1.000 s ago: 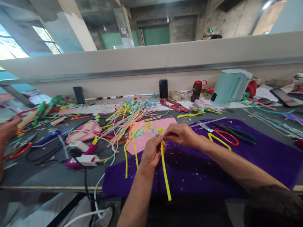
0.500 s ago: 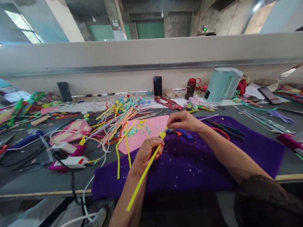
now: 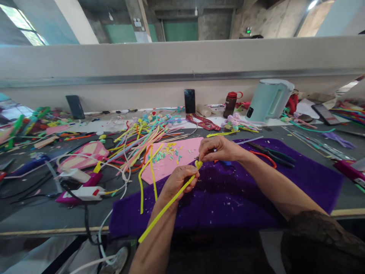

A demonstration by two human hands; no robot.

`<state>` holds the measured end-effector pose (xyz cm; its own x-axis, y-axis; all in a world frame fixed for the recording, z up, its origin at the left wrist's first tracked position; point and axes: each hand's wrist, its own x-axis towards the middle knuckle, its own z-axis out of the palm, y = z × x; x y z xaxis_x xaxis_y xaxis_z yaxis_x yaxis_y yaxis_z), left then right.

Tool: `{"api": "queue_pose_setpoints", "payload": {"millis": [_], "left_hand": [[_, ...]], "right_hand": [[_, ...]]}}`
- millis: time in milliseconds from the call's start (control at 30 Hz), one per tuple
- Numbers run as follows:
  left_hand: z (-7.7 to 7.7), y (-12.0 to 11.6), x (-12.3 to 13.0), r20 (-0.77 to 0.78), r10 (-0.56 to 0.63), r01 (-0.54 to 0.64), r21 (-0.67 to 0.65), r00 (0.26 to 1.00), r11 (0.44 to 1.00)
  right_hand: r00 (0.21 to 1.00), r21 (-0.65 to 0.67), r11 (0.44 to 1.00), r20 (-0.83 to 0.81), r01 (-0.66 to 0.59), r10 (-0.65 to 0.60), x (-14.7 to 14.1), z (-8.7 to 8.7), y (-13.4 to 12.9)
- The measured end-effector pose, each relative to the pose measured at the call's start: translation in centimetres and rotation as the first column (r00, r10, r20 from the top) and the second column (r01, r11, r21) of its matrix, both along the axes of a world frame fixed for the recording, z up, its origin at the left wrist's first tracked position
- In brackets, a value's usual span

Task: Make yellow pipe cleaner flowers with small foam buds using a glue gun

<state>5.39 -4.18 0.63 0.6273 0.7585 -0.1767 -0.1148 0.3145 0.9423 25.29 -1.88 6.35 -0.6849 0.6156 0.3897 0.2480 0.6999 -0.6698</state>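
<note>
My left hand (image 3: 182,182) is closed on a yellow fuzzy stem (image 3: 164,209), whose long tail slants down to the lower left. A small yellow curled piece (image 3: 198,164) sits at the stem's upper end, between the two hands. My right hand (image 3: 213,149) is pinched just above it; what its fingertips hold is too small to make out. Both hands are over the purple cloth (image 3: 211,205). Beside them lies a pink sheet (image 3: 151,176) with short yellow and teal bits on it. A blue-handled tool (image 3: 227,163) is partly hidden behind my right hand.
Pliers (image 3: 275,156) with dark and red handles lie on the cloth's right. Behind are a phone (image 3: 189,101), a brown bottle (image 3: 230,105) and a mint kettle (image 3: 268,101). Coloured stems (image 3: 148,139) and white cables (image 3: 125,182) spread on the left.
The yellow stem's tail has swung left and up. My right hand has shifted slightly left, closer to my left hand, and now covers more of the blue-handled tool.
</note>
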Motion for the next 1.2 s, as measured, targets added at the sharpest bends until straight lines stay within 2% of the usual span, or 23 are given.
{"api": "queue_pose_setpoints", "payload": {"millis": [367,900,1200], "left_hand": [[0.1,-0.1,0.0,-0.024,0.000,0.000,0.018,1.000,1.000],[0.0,-0.1,0.2,-0.074,0.025,-0.023,0.028,0.997,0.999],[0.1,-0.1,0.2,-0.079,0.028,-0.023,0.061,0.996,0.998]], "right_hand": [[0.993,0.084,0.996,0.115,-0.025,0.015,-0.3,0.2,-0.3],[0.948,0.311,0.948,0.278,0.065,-0.156,-0.8,0.8,-1.7],[0.921,0.411,0.910,0.330,0.055,-0.205,-0.9,0.6,-1.8]]}}
